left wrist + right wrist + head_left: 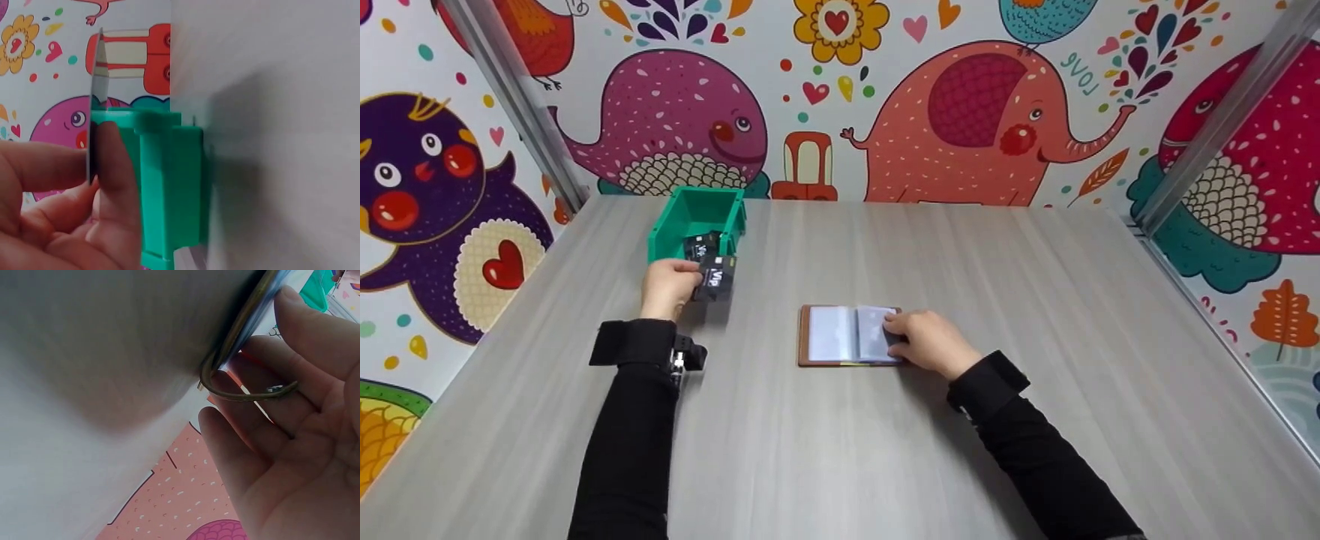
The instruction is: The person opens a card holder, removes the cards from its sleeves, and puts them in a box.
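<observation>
Right hand pinches a booklet, left hand a card; bin perhaps holds another.

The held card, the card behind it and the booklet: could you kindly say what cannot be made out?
Head view: any lettering on the held card beyond "Vip", too small.
Head view: part of the card behind it, covered by the held card.
Head view: the right edge of the booklet, partly under the right hand.
Left wrist view: the held card's faces, turned almost edge-on.
Right wrist view: the booklet's far end, cut off at the top.
</observation>
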A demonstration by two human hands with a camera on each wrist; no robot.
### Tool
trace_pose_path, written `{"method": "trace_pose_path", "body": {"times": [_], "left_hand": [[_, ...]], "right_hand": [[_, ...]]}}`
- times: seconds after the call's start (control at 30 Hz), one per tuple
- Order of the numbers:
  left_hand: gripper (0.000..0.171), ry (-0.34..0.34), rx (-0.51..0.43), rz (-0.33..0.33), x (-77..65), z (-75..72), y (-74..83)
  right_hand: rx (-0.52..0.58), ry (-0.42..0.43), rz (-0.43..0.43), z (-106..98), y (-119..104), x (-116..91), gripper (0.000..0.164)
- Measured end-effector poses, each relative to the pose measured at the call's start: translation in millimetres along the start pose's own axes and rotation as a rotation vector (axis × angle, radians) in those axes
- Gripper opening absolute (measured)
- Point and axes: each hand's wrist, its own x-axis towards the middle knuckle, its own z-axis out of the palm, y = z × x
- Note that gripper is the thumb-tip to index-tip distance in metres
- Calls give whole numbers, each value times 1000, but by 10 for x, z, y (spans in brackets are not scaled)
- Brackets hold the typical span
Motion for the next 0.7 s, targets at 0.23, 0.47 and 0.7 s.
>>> {"method": "trace_pose_path", "body": {"times": [0.23,0.47,0.7], "left_hand": [[35,85,60,-27,94,-61,52],[40,174,121,-47,180,-52,128],[40,226,102,-51,230,-38,173]], "right_hand": [[-20,3,-22,10,26,-3,31],[-17,5,-17,11,24,-3,29],[-9,-5,-7,17,27,-1,28]]}}
